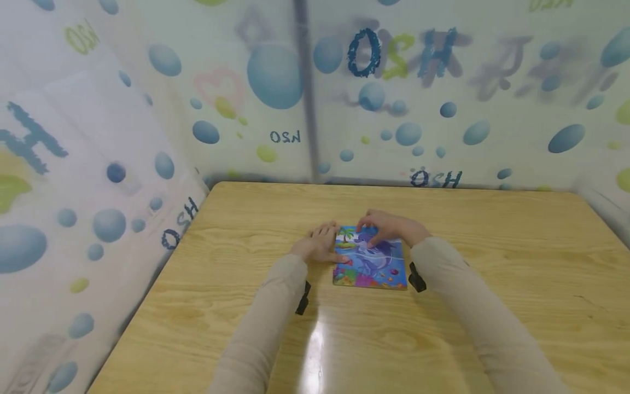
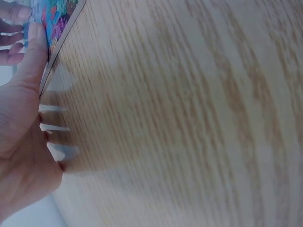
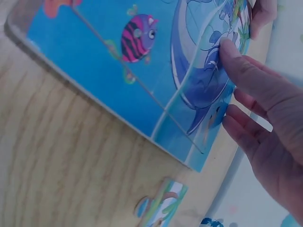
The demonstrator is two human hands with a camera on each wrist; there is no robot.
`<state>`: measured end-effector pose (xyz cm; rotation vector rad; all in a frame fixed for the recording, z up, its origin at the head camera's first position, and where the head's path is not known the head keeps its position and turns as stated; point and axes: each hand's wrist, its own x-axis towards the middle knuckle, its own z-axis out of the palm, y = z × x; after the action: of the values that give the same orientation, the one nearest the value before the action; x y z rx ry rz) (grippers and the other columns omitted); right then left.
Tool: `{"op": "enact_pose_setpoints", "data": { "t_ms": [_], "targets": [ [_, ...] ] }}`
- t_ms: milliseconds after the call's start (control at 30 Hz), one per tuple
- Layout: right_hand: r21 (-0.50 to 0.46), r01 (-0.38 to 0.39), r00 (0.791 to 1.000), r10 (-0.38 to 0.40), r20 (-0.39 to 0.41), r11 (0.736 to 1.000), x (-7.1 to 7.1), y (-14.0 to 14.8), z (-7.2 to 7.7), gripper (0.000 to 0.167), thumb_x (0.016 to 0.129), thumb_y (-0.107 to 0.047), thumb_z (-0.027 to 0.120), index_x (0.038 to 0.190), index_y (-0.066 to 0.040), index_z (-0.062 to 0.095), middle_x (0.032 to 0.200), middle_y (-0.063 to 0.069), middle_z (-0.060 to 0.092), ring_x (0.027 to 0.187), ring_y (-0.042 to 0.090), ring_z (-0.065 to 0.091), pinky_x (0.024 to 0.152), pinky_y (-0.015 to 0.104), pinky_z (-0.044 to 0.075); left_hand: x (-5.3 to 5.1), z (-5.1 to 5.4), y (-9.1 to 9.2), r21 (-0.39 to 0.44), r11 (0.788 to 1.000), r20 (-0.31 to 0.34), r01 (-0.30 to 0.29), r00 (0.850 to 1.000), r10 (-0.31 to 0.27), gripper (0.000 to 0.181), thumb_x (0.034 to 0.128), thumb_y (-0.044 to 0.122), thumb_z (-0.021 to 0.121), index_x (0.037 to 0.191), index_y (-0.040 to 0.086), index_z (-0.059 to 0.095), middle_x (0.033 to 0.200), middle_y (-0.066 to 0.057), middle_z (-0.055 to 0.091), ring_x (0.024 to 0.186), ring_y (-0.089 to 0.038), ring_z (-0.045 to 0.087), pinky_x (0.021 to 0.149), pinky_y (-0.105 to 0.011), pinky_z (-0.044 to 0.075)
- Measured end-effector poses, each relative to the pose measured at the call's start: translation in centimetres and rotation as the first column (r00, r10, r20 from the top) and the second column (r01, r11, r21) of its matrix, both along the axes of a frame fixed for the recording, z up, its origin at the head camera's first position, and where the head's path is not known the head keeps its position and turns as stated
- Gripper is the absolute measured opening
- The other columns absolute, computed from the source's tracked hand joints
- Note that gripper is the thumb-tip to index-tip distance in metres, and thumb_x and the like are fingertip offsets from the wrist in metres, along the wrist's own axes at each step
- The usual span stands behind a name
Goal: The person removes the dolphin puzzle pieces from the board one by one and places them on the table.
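A square jigsaw puzzle (image 1: 374, 273) with a dolphin in a sea scene lies flat on the wooden table, its piece seams showing. My left hand (image 1: 320, 245) rests against its left edge, fingers stretched out along that side and thumb (image 2: 34, 56) lying over the picture. From the far side, my right hand (image 1: 389, 225) grips the puzzle: the thumb (image 3: 236, 59) presses on the dolphin while the bent fingers (image 3: 241, 125) sit at the far edge. Whether those fingers hold one separate piece, I cannot tell. A loose puzzle piece (image 3: 165, 203) lies beside the board in the right wrist view.
The wooden table (image 1: 236, 235) reaches to a wall covering (image 1: 226, 148) printed with bubbles and letters, at the back and left. Black wrist straps (image 1: 416, 278) show below both sleeves. Light glares off the table's near part.
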<state>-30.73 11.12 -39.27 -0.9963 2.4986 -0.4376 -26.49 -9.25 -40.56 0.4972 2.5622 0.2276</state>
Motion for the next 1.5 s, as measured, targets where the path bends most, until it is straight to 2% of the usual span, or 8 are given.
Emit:
{"op": "enact_pose_setpoints", "data": {
  "t_ms": [333,500,767,1033,1233,1367,1500],
  "targets": [
    [0.138,-0.01,1.0,0.008,0.016,0.99,-0.3,-1.0,0.9,0.037,0.078,-0.021,0.072,0.109,-0.01,0.056,0.11,0.016,0.05,0.105,0.03,0.051,0.092,0.043,0.044,0.0,-0.2,0.3,0.011,1.0,-0.007,-0.014,1.0,0.014,0.094,0.0809,0.059,0.055,0.148,0.013,0.007,0.156,-0.008,0.0,0.143,-0.027,0.003,0.115,-0.05,0.01],
    [0.153,-0.008,1.0,0.005,0.022,0.988,-0.6,-1.0,0.8,0.037,0.078,-0.022,0.072,0.11,-0.012,0.055,0.109,0.014,0.05,0.103,0.029,0.051,0.09,0.042,0.045,0.1,-0.1,0.3,0.001,1.0,-0.017,-0.017,1.0,0.017,0.094,0.0812,0.059,0.054,0.148,0.013,0.007,0.156,-0.008,0.0,0.143,-0.027,0.003,0.115,-0.05,0.01],
    [0.177,-0.063,0.998,0.066,-0.008,0.982,-0.8,-1.0,0.7,0.039,0.078,-0.027,0.071,0.111,-0.014,0.054,0.108,0.013,0.05,0.1,0.027,0.052,0.087,0.041,0.046,0.1,-0.1,0.0,0.0,1.0,-0.014,-0.012,1.0,0.012,0.095,0.0818,0.06,0.053,0.148,0.012,0.004,0.155,-0.009,-0.002,0.143,-0.026,0.001,0.115,-0.05,0.009],
    [0.225,-0.081,0.995,0.09,-0.032,0.971,-0.9,-1.2,0.7,0.038,0.077,-0.027,0.072,0.106,-0.014,0.053,0.104,0.013,0.05,0.095,0.025,0.052,0.083,0.038,0.047,0.0,-0.1,0.3,0.0,1.0,0.012,-0.012,1.0,0.012,0.094,0.0823,0.06,0.052,0.148,0.015,0.002,0.156,-0.007,-0.005,0.143,-0.025,-0.002,0.115,-0.051,0.007],
    [0.299,-0.054,0.998,0.062,-0.018,0.953,-1.0,-1.8,1.1,0.041,0.074,-0.029,0.075,0.103,-0.015,0.05,0.1,0.009,0.05,0.084,0.018,0.045,0.078,0.033,0.044,0.0,-0.1,0.4,-0.01,1.0,0.015,-0.022,1.0,0.023,0.094,0.0812,0.061,0.052,0.148,0.017,0.003,0.156,-0.006,-0.004,0.143,-0.025,-0.002,0.116,-0.05,0.006],
    [0.302,-0.022,1.0,0.022,0.001,0.953,-1.0,-2.1,1.3,0.042,0.073,-0.027,0.075,0.103,-0.014,0.049,0.099,0.008,0.049,0.084,0.018,0.045,0.077,0.032,0.043,-0.1,-0.2,0.4,-0.015,1.0,0.013,-0.023,1.0,0.024,0.093,0.0819,0.06,0.052,0.148,0.017,0.003,0.156,-0.007,-0.004,0.143,-0.025,-0.001,0.116,-0.05,0.006],
    [0.275,0.012,1.0,-0.018,0.017,0.961,-1.0,-2.1,1.1,0.042,0.073,-0.026,0.076,0.104,-0.013,0.05,0.103,0.009,0.051,0.089,0.021,0.048,0.084,0.036,0.045,-0.1,-0.2,0.3,-0.014,1.0,0.019,-0.026,0.999,0.027,0.092,0.0829,0.059,0.052,0.148,0.017,0.002,0.156,-0.007,-0.005,0.143,-0.025,-0.002,0.115,-0.05,0.005]
  ]
}}
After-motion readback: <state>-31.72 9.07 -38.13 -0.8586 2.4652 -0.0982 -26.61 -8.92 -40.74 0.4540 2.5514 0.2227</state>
